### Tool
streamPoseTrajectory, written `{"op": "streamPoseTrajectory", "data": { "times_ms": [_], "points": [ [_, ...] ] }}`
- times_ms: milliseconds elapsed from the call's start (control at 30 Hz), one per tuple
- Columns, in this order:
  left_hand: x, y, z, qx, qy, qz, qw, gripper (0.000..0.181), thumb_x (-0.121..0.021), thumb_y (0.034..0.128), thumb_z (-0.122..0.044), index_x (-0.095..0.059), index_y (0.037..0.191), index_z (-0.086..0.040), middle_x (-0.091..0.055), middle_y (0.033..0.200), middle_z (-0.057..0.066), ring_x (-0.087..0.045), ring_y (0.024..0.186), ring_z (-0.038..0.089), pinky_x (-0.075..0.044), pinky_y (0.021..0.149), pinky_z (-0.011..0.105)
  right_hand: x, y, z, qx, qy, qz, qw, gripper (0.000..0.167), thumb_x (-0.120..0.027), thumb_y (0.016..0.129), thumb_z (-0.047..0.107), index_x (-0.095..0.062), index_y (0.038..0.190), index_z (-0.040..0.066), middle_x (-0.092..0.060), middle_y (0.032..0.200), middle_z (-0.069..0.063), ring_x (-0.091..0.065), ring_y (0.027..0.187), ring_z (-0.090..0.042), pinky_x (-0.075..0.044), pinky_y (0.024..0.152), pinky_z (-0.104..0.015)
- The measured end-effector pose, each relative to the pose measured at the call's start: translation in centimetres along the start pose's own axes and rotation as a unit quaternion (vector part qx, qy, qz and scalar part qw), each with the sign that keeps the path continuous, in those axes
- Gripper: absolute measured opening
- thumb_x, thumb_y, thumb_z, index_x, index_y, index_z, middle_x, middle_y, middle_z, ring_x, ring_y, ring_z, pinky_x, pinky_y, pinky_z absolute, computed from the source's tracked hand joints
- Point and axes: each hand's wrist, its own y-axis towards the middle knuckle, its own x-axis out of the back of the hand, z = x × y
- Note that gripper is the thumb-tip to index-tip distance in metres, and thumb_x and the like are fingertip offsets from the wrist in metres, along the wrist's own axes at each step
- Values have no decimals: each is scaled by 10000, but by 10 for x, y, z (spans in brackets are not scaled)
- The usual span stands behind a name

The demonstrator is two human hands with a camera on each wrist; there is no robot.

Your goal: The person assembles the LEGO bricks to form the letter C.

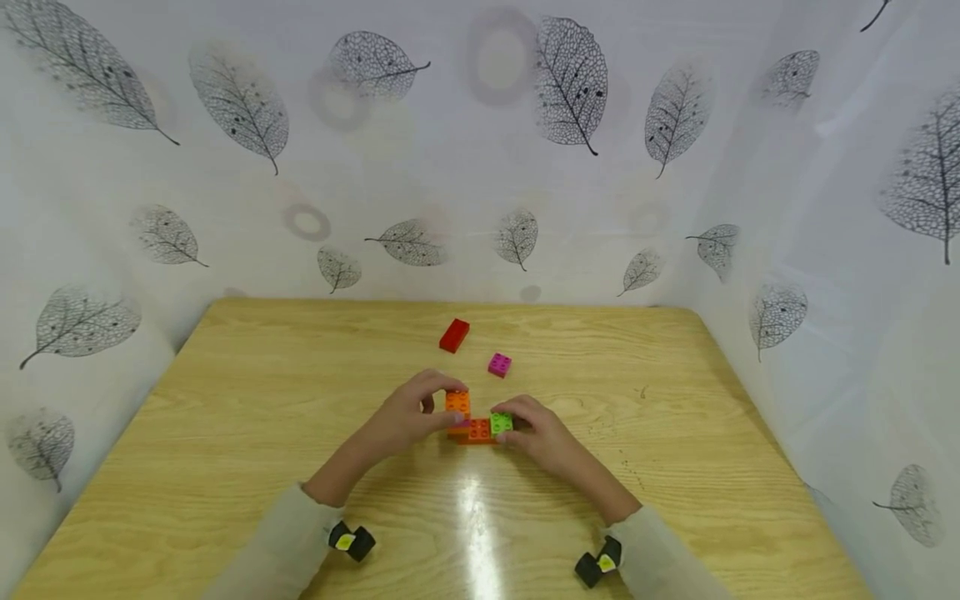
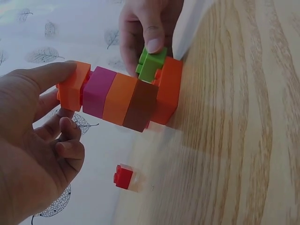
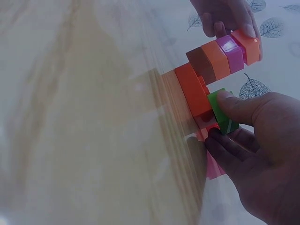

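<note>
My left hand pinches a top orange brick between thumb and fingers. Below that brick stand a magenta brick, another orange brick and a brown brick, stacked on one end of a long red-orange brick. A narrow gap with studs shows between the top orange brick and the magenta one. At the base's other end, my right hand holds a small green brick by its sides. The green brick sits at the base's studded top; whether it is fully pressed down I cannot tell.
Beyond the hands, a long red brick and a small magenta brick lie apart on the wooden table. A white curtain with leaf prints rises behind the table and along its sides.
</note>
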Motion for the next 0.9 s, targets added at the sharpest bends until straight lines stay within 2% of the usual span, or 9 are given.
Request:
{"op": "streamPoseTrajectory", "data": {
  "times_ms": [467,667,900],
  "points": [
    [-3,1,-5,353,194,-127,9991,332,-754,908,-373,-677,1228,-327,-588,1188,-140,-487,831,176,-439,676,285,0,0,1,-29,88,23,10000,371,-707,946,229,-646,1307,166,-613,1266,-17,-574,1190,-208,-468,1026,-454],
    [-5,1,-2,276,198,-153,9993,358,-754,898,-395,-687,1236,-301,-589,1172,-142,-470,794,170,-419,658,264,1,0,1,-23,74,40,10000,377,-708,946,237,-645,1311,162,-610,1265,-16,-572,1196,-211,-459,1036,-473],
    [-9,1,2,263,-92,-281,9992,340,-755,903,-364,-690,1226,-277,-582,1131,-102,-444,774,174,-385,661,244,0,0,1,-11,61,10,10000,374,-714,944,230,-648,1305,160,-614,1262,-18,-572,1195,-215,-456,1040,-479]
  ]
}}
